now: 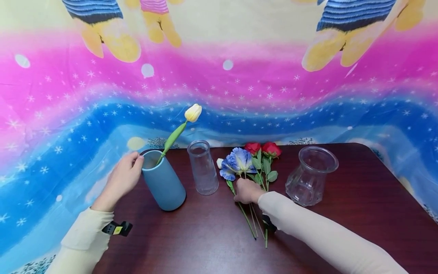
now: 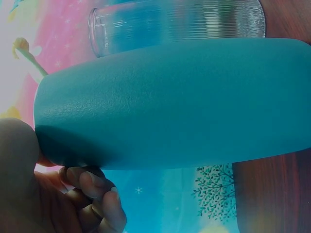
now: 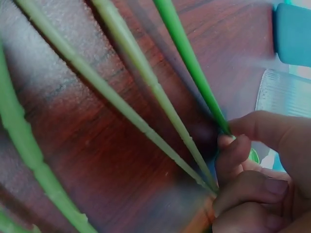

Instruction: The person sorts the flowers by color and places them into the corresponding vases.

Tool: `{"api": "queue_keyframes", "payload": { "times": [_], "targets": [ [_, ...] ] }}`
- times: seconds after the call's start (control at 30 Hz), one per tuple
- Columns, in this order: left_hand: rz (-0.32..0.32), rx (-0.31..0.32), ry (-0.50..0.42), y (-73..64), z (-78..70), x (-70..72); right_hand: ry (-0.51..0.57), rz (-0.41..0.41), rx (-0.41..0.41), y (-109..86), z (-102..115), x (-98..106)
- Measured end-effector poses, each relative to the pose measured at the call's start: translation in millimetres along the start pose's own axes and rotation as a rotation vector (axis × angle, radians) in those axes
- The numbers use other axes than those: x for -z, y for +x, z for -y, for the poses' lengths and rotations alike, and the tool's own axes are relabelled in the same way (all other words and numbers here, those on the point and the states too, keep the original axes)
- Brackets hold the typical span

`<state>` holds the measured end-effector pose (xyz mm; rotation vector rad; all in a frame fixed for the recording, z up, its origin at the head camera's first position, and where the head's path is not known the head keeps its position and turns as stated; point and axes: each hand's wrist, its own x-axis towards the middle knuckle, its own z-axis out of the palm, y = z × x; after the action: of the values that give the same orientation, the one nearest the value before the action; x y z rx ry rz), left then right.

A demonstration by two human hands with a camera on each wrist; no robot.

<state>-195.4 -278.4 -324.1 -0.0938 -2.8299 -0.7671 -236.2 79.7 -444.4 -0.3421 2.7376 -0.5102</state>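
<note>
Right wrist: hand (image 3: 294,160) closed on stem (image 3: 194,65)

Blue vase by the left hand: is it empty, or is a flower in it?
Not empty: one pale tulip leans out of the blue vase, its stem going down inside the rim. Water: cannot tell.

No text, brand or number can be read in any view. On the black strap (image 1: 127,228) at the left sleeve (image 1: 83,232) sits a yellow label (image 1: 118,230), whose marks are too small for reading.
</note>
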Motion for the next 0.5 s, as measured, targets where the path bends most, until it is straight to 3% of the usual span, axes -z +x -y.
{"api": "queue_keyframes", "payload": {
  "times": [0.17,0.5],
  "targets": [
    [0.004,0.0,-0.005,0.0,-1.3,0.1,0.058,0.053,0.021,1.9,-4.2,2.8],
    [0.007,0.013,-0.004,0.0,-0.6,-0.4,0.198,0.138,0.151,-1.5,-7.2,10.7]
  ]
}}
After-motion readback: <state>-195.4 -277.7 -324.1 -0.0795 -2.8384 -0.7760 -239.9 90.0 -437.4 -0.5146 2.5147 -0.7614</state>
